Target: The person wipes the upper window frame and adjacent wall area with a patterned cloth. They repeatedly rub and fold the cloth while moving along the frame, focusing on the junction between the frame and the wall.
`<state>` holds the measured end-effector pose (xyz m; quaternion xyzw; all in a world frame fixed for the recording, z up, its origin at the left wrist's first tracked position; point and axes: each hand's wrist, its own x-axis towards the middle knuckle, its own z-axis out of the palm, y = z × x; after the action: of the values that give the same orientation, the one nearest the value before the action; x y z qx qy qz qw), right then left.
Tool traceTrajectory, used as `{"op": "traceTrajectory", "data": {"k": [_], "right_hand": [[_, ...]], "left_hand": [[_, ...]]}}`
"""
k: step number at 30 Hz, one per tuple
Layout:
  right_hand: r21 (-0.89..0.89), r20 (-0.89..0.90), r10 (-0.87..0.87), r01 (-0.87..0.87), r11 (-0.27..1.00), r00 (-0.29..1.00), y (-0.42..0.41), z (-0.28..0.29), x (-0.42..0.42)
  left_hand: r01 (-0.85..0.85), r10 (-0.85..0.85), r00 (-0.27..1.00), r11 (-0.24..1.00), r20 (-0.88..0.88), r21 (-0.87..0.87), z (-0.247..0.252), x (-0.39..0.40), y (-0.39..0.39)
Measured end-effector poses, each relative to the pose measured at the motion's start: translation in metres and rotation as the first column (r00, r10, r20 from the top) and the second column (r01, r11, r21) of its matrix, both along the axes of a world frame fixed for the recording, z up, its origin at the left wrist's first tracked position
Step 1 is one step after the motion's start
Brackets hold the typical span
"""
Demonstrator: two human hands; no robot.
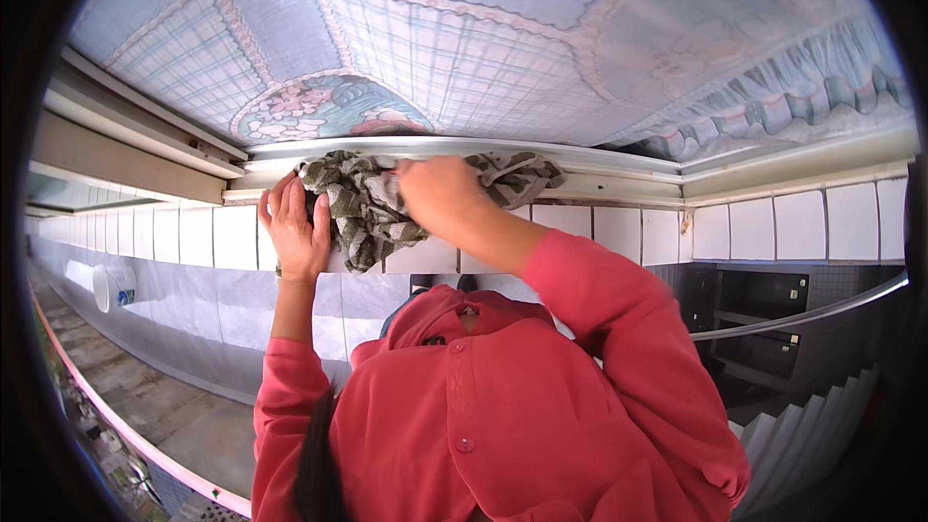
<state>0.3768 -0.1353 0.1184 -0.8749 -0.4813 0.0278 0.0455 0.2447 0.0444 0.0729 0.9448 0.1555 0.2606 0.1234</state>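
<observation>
A crumpled camouflage-patterned cloth (366, 206) lies along the pale window sill frame (616, 188) and hangs over the white tiles below it. My right hand (442, 196) is closed on the middle of the cloth, pressing it towards the metal window track (464, 146). A free end of the cloth spreads to the right of that hand. My left hand (293, 225) lies at the cloth's left end, fingers pointing up at the frame. Something dark shows between its thumb and index finger. Its palm side is hidden, so whether it grips the cloth is unclear.
Behind the track hangs a patterned curtain (464, 36). A sliding window frame (138, 138) stands at the left. White tiles (565, 221) face the wall under the sill. A white bucket (112, 288) stands on the grey floor. A curved metal rail (805, 319) is at the right.
</observation>
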Motion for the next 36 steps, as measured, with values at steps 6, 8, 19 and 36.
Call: {"op": "traceTrajectory", "data": {"k": [6, 8, 19, 36], "right_hand": [[-0.315, 0.052, -0.181, 0.188, 0.93, 0.982, -0.144, 0.026, 0.049], [-0.342, 0.115, -0.203, 0.231, 0.911, 0.972, -0.188, 0.035, 0.06], [-0.262, -0.057, -0.016, 0.001, 0.965, 0.998, -0.085, 0.016, 0.046], [0.212, -0.057, 0.25, -0.233, 0.949, 0.967, 0.175, -0.019, -0.028]], "left_hand": [[0.161, -0.16, 0.981, 0.987, -0.106, 0.0, 0.022, -0.013, -0.001], [0.209, -0.196, 0.962, 0.977, -0.188, 0.051, 0.021, -0.024, 0.002], [-0.085, 0.086, 0.993, 0.996, 0.081, -0.006, 0.006, -0.029, -0.005], [-0.267, 0.277, 0.898, 0.961, 0.343, -0.077, -0.013, -0.03, 0.003]]}}
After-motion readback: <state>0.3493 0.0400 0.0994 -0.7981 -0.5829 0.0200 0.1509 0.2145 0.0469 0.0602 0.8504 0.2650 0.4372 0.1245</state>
